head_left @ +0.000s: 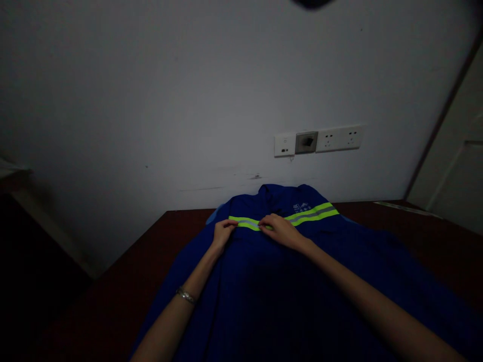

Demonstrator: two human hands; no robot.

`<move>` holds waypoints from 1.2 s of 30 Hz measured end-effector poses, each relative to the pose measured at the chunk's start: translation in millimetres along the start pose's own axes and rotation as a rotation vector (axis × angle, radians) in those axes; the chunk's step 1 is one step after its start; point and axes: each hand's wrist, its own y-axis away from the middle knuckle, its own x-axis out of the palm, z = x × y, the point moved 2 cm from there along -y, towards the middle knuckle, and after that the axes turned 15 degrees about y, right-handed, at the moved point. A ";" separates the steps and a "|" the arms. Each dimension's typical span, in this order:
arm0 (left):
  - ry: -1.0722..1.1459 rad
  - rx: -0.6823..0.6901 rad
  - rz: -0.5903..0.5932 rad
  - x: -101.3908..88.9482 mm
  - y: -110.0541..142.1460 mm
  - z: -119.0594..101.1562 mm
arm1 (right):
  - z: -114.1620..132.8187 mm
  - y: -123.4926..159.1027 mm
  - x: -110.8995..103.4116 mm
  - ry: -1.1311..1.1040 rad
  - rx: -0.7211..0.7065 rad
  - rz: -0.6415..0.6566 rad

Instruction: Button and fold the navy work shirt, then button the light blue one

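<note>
Pale wall (169, 90) fills the upper part of the frame, a row of sockets (339, 139) right of centre, above a dark red bench (124, 271). Your blue jacket (249, 271) lies spread on that bench from mid-frame to the bottom edge, a yellow-green reflective strip (247, 223) crossing it near the centre. Your left hand (223, 233) pinches the jacket at the strip's left end; your right hand (281, 231) pinches it closer to the middle, though you cannot tell in this dimness how much cloth each grip takes. If you pull unevenly, the strip could skew and the loose cloth bunch. A shallow pinch may slip. The bracelet (186, 295) on your left wrist could snag a fold. Your right forearm, over the lower right of the jacket, might drag the fabric, and deep shadow could hide the creases.
</note>
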 end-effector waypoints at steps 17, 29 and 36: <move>0.135 -0.013 -0.110 -0.1 -6.4 -6.8 | 50.6 -22.8 40.4 0.311 -0.120 0.198; 0.039 0.146 -0.023 2.3 0.2 -41.4 | -2.1 -46.5 49.2 -0.341 0.238 0.134; -0.496 0.306 0.407 22.2 18.8 -28.8 | -15.7 -47.2 62.9 -0.389 0.290 0.062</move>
